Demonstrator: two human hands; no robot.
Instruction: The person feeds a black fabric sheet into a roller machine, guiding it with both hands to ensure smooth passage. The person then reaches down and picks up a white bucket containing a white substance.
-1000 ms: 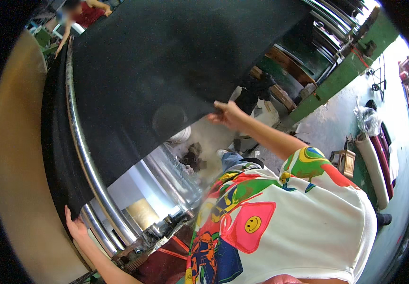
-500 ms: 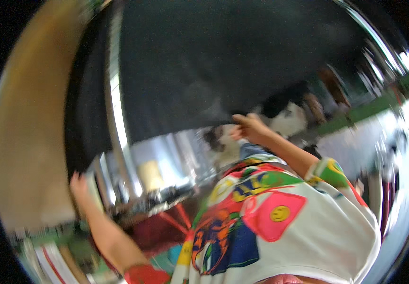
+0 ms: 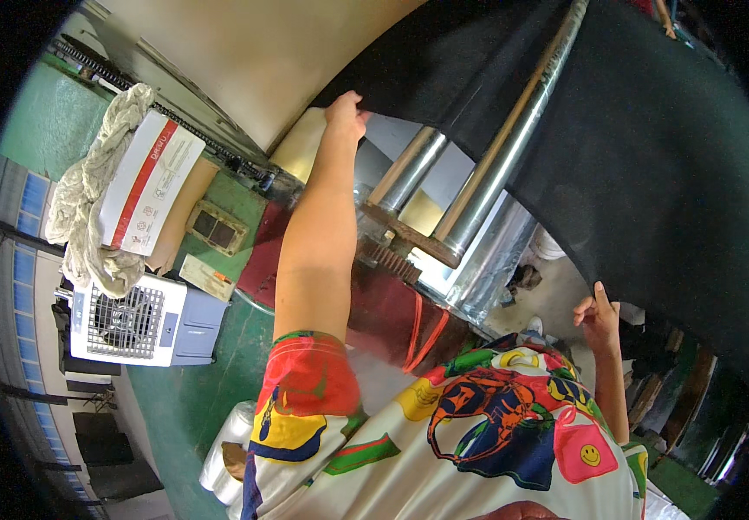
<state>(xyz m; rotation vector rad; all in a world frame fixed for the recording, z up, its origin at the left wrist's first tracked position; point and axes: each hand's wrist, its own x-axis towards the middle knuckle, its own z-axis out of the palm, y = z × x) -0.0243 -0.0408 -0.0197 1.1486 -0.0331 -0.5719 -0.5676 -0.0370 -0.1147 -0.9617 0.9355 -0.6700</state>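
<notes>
A wide black sheet of fabric (image 3: 643, 165) hangs over a shiny metal roller (image 3: 513, 130) and spreads to the right. At the sheet's left edge, my left hand (image 3: 346, 114) is closed on the fabric, with the arm stretched far forward. My right hand (image 3: 598, 321) is at the sheet's lower edge, closed on it, its index finger extended along the cloth. The contact of its other fingers is partly hidden. Between my hands, a second, shorter metal roller (image 3: 409, 169) sits beside the first, both joined to a rusty bracket (image 3: 413, 236) with a gear.
On the left, a white box with a red stripe (image 3: 156, 178) and a bundle of pale cloth (image 3: 101, 191) lie above a white-and-grey air cooler (image 3: 149, 321). A beige panel (image 3: 236, 61) rises ahead. Plastic-wrapped rolls (image 3: 229, 446) stand on the green floor (image 3: 166, 399).
My view has swung to the left, bringing the air cooler and box into sight. My left arm now reaches further forward; both hands stay at the black fabric's edge.
</notes>
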